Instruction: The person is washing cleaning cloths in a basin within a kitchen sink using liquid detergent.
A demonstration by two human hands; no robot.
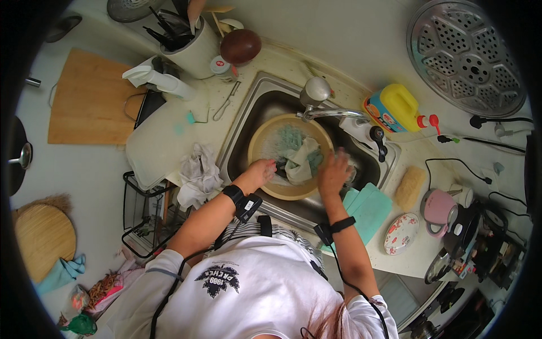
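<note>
A tan plastic basin (255, 142) stands in the stainless-steel sink (237, 144). Inside it, sudsy water surrounds green cloths (289, 137) and a whitish cloth (301, 163). My left hand (261, 171) is at the basin's left front rim, its fingertips over the water; whether they grip the rim is unclear. Blurred by motion, my right hand (335, 171) is over the right rim with its fingers apart and no object visible in them. The faucet (334, 113) reaches over the back of the basin. Something shiny beside my right hand is too blurred to identify.
A crumpled white cloth (199, 176) lies left of the sink. Green cloths (368, 214) lie at its right front corner, near a sponge (410, 188) and a floral dish (401, 234). Behind are a yellow jug (394, 108) and a white spray bottle (163, 82).
</note>
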